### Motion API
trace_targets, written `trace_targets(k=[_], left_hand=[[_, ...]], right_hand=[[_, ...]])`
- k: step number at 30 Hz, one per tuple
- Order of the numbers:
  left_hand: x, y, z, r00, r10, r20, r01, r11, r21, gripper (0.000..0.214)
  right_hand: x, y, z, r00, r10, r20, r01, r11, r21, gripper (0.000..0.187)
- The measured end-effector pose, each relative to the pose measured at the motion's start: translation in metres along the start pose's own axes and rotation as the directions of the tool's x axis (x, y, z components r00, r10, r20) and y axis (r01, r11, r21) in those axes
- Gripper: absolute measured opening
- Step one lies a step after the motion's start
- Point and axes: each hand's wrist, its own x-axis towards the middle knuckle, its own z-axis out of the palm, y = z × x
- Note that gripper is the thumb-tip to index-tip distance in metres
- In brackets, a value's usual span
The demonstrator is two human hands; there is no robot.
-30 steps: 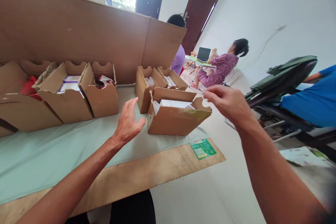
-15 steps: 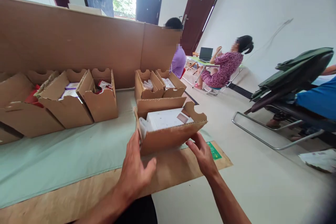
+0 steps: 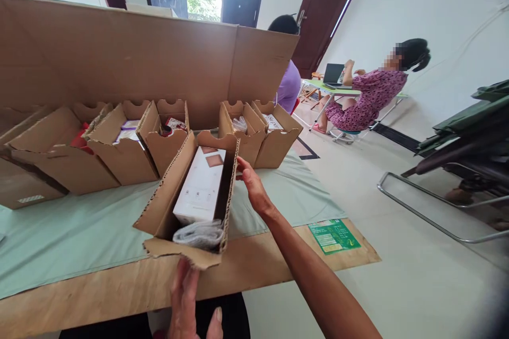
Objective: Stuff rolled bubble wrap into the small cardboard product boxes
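Note:
A cardboard bin (image 3: 159, 196) stands endwise toward me near the table's front edge. Inside it lie a long white box (image 3: 201, 185) with a brown picture and a bundle of clear plastic wrap (image 3: 199, 234). My left hand (image 3: 186, 302) is at the bin's near end, its fingers upright against or just below the cardboard and the thumb spread away. Along the far right side, my right hand (image 3: 254, 188) has its fingers stretched out at the bin wall; the fingertips are partly hidden behind it. Neither hand wraps round the bin.
Behind stand several other cardboard bins (image 3: 123, 164) holding small goods, before a tall cardboard panel (image 3: 159, 58). A green cloth (image 3: 99, 222) covers much of the wooden table (image 3: 99, 291); a green label (image 3: 334, 235) lies at its right corner. Beyond are seated people and a folding chair (image 3: 437, 159).
The bin has turned from crosswise to endwise and shifted left. My left hand has moved down to its near end, my right hand up to its far right side. The view has swung left.

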Motion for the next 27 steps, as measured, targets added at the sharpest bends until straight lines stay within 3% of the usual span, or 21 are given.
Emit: trace_targets(k=[6, 10, 14, 17, 20, 22, 24, 25, 27], left_hand=[[0.033, 0.018, 0.002, 0.988, -0.020, 0.154, 0.035, 0.995, -0.095, 0.089], [0.044, 0.024, 0.009, 0.968, 0.011, 0.252, 0.023, 0.991, -0.133, 0.091], [0.042, 0.031, 0.022, 0.959, 0.057, 0.276, -0.014, 0.988, -0.156, 0.091], [0.042, 0.028, 0.021, 0.968, 0.084, 0.237, -0.049, 0.987, -0.150, 0.079], [0.052, 0.010, 0.002, 0.990, 0.132, 0.056, -0.126, 0.987, -0.099, 0.058], [0.067, -0.008, -0.014, 0.991, 0.074, -0.111, -0.079, 0.996, -0.039, 0.053], [0.083, -0.023, -0.024, 0.974, -0.095, -0.208, 0.083, 0.994, -0.067, 0.062], [0.090, -0.029, -0.025, 0.961, -0.190, -0.201, 0.169, 0.979, -0.117, 0.066], [0.101, -0.035, -0.018, 0.946, -0.315, -0.077, 0.291, 0.929, -0.228, 0.065]], right_hand=[[-0.012, 0.008, 0.018, 1.000, -0.004, 0.009, 0.003, 0.998, 0.057, 0.071], [-0.025, 0.028, 0.015, 0.991, 0.134, -0.020, -0.130, 0.982, 0.138, 0.071], [-0.031, 0.037, 0.010, 0.981, 0.193, -0.006, -0.192, 0.978, 0.087, 0.069], [-0.035, 0.034, 0.010, 0.984, 0.178, -0.025, -0.177, 0.984, 0.034, 0.067], [-0.038, 0.034, 0.010, 0.982, 0.175, -0.070, -0.177, 0.984, -0.017, 0.068], [-0.039, 0.037, 0.011, 0.978, 0.183, -0.099, -0.188, 0.981, -0.040, 0.069], [-0.039, 0.039, 0.014, 0.976, 0.188, -0.112, -0.195, 0.979, -0.053, 0.070], [-0.039, 0.039, 0.016, 0.977, 0.184, -0.111, -0.191, 0.980, -0.056, 0.071], [-0.041, 0.038, 0.022, 0.985, 0.149, -0.090, -0.155, 0.986, -0.062, 0.073]])
